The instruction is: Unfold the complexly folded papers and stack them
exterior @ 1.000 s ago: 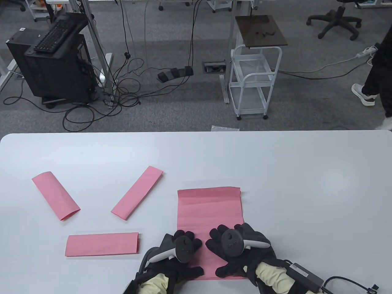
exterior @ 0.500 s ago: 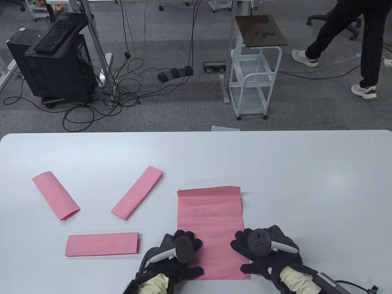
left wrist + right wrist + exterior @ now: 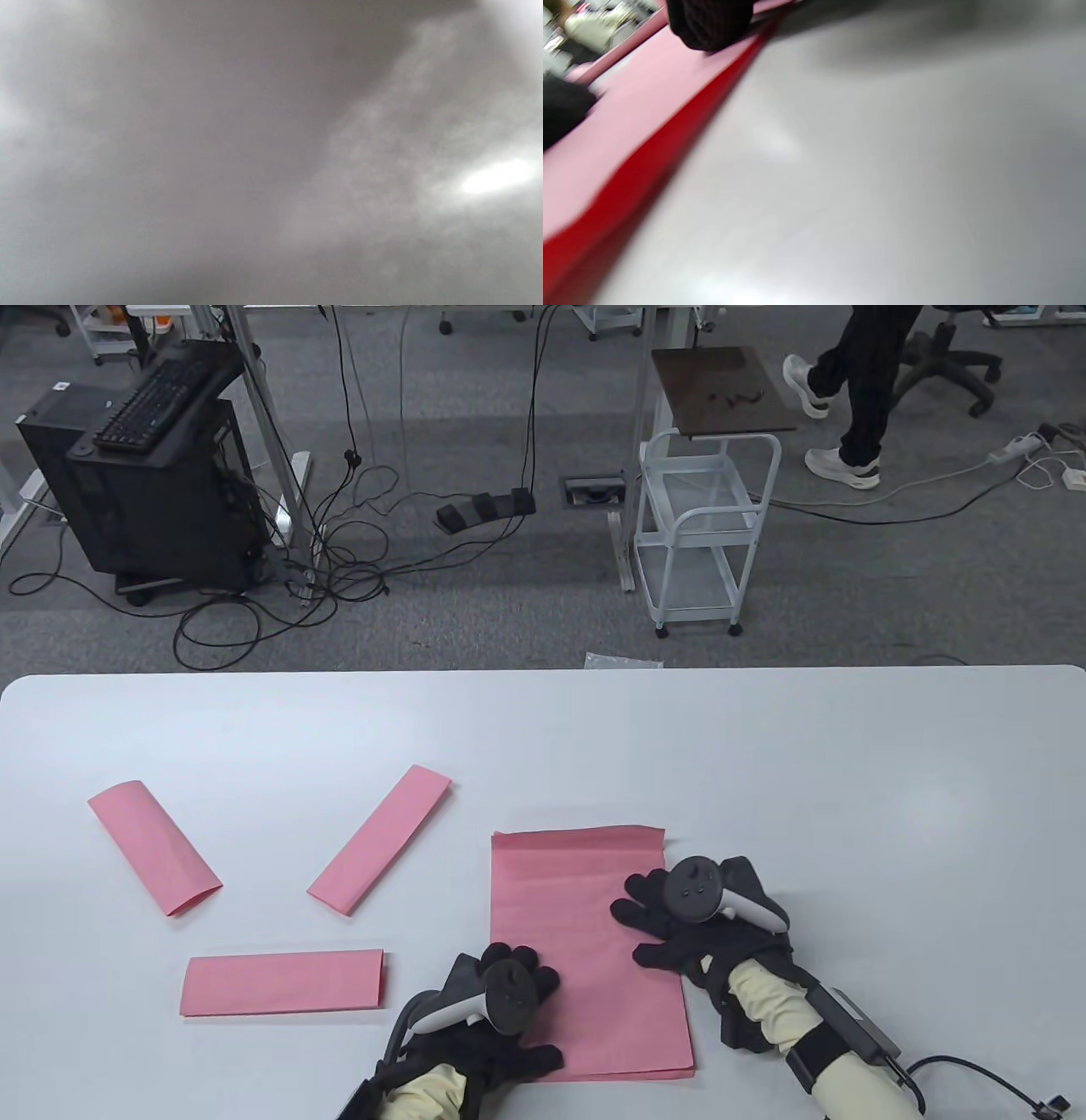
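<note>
An unfolded pink sheet [image 3: 577, 933] lies flat near the table's front edge. My left hand [image 3: 509, 1010] rests flat on its lower left part. My right hand [image 3: 670, 916] lies flat with spread fingers on the sheet's right edge, halfway up. Three folded pink papers lie to the left: one at far left [image 3: 154, 847], one slanted in the middle [image 3: 379, 839], one flat at the front [image 3: 282, 982]. In the right wrist view a gloved fingertip [image 3: 710, 23] presses the pink sheet [image 3: 606, 127] beside the white table. The left wrist view is a grey blur.
The white table [image 3: 848, 780] stretches to the right and back. A cable and a grey box [image 3: 853, 1027] trail from my right forearm at the front right. Beyond the table stand a white cart [image 3: 704, 534] and a computer tower; a person walks at the back right.
My right hand slid from the sheet's lower middle to its right edge and then up along that edge. The left hand stayed put. The person in the background walked further away.
</note>
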`<state>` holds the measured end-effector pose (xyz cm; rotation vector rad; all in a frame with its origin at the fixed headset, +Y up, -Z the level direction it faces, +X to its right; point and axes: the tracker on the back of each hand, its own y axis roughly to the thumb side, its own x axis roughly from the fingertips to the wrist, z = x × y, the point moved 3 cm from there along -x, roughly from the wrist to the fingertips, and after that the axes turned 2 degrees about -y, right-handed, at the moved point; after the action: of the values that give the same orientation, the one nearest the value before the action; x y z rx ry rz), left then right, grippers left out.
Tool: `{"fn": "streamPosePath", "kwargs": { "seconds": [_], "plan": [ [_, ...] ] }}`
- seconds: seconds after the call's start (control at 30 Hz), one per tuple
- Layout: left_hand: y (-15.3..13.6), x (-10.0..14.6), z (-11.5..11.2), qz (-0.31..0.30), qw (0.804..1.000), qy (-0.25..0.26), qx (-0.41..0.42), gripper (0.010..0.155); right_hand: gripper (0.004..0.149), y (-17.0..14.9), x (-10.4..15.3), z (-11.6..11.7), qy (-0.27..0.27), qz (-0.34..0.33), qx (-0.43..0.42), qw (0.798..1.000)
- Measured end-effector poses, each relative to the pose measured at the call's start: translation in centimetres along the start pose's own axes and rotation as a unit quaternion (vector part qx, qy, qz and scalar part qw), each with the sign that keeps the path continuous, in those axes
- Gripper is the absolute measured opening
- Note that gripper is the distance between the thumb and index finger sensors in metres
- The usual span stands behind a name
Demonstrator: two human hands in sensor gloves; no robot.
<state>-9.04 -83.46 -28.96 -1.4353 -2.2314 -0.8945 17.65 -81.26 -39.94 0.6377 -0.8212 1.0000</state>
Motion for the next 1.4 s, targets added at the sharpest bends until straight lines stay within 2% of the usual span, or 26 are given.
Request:
{"fn": "streamPosePath", "kwargs": {
  "seconds": [0.1, 0.2, 0.23, 0.33, 0.43, 0.47, 0.53, 0.6, 0.77, 0.9, 1.0, 1.13, 1.23, 1.33, 1.4],
  "plan": [
    [0.0, 0.0, 0.0, 0.000, 1.000, 0.000, 0.000, 0.086, 0.051, -0.7, 0.0, -0.4, -0.013, 0.013, -0.019, 1.000],
    [0.0, 0.0, 0.0, 0.001, 1.000, 0.000, -0.001, 0.086, 0.054, 1.0, 0.5, -0.5, -0.024, 0.000, 0.029, 0.999],
    [0.0, 0.0, 0.0, 0.001, 1.000, 0.000, -0.001, 0.086, 0.060, 2.0, 0.8, -0.3, -0.033, -0.025, 0.059, 0.997],
    [0.0, 0.0, 0.0, 0.001, 1.000, 0.000, -0.001, 0.086, 0.067, 5.8, 1.7, 2.0, 0.020, -0.114, 0.075, 0.990],
    [0.0, 0.0, 0.0, 0.001, 1.000, 0.000, -0.001, 0.086, 0.065, 7.9, 1.1, 4.2, 0.085, -0.131, 0.109, 0.982],
    [0.0, 0.0, 0.0, 0.001, 1.000, 0.000, -0.001, 0.086, 0.066, 8.1, 0.7, 4.4, 0.091, -0.129, 0.125, 0.980],
    [0.0, 0.0, 0.0, 0.001, 1.000, 0.000, -0.001, 0.086, 0.066, 8.1, -0.5, 4.1, 0.095, -0.119, 0.140, 0.978],
    [0.1, 0.0, 0.0, 0.001, 1.000, 0.000, 0.000, 0.086, 0.061, 7.5, -1.9, 3.3, 0.099, -0.100, 0.117, 0.983],
    [0.1, 0.0, 0.0, 0.001, 1.000, 0.001, 0.000, 0.086, 0.059, 5.0, -6.1, -0.1, 0.052, -0.023, 0.043, 0.997],
    [0.1, 0.0, 0.0, 0.001, 1.000, 0.001, 0.000, 0.086, 0.055, 2.2, -7.9, -2.6, 0.012, 0.050, -0.028, 0.998],
    [0.1, 0.0, 0.0, 0.001, 1.000, 0.000, 0.000, 0.086, 0.056, 1.5, -8.2, -3.0, 0.008, 0.063, -0.048, 0.997],
    [0.0, 0.0, 0.0, 0.002, 1.000, 0.000, 0.000, 0.086, 0.057, 2.2, -8.0, -3.3, -0.006, 0.065, -0.041, 0.997],
    [0.0, 0.0, 0.0, 0.002, 1.000, 0.000, 0.000, 0.086, 0.062, 3.5, -6.8, -3.1, -0.031, 0.040, -0.014, 0.999],
    [0.0, 0.0, 0.0, 0.001, 1.000, 0.000, 0.001, 0.086, 0.065, 5.4, -3.7, -2.5, -0.059, -0.042, 0.065, 0.995],
    [0.0, 0.0, 0.0, 0.001, 1.000, 0.000, 0.001, 0.086, 0.067, 6.0, -1.1, -1.1, -0.032, -0.079, 0.095, 0.992]
  ]
}}
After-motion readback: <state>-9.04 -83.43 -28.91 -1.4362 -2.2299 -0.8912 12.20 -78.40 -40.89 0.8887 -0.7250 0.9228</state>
